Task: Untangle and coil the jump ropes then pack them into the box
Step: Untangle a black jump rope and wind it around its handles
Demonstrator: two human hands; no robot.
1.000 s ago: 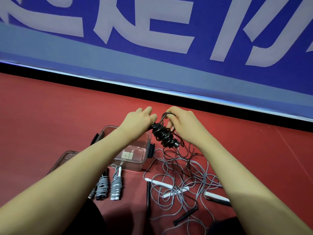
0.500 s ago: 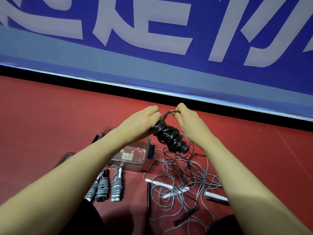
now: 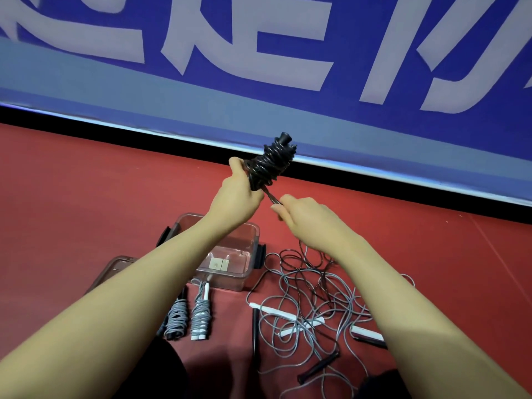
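Down on the red mat sits the big loose tangle of grey and black cords with white and black handles poking out, light and floppy stuff that will snag on itself, so the stiff handles look like the sensible place to take hold. Just left of it, the clear plastic box waits open, partly covered by the left forearm, and its brown-tinted lid is half hidden too. In front of the box lie two grey coiled ropes, wound tight around their handles. Up in the air, the black coiled jump rope is held upright, springy-looking and likely to unwind if let go. The left hand has its fingers wrapped around the bundle's lower end; the handles inside are mostly buried under cord. The right hand pinches the black loose tail just below, though its fingertips face away, so exactly how they grip is hard to tell.
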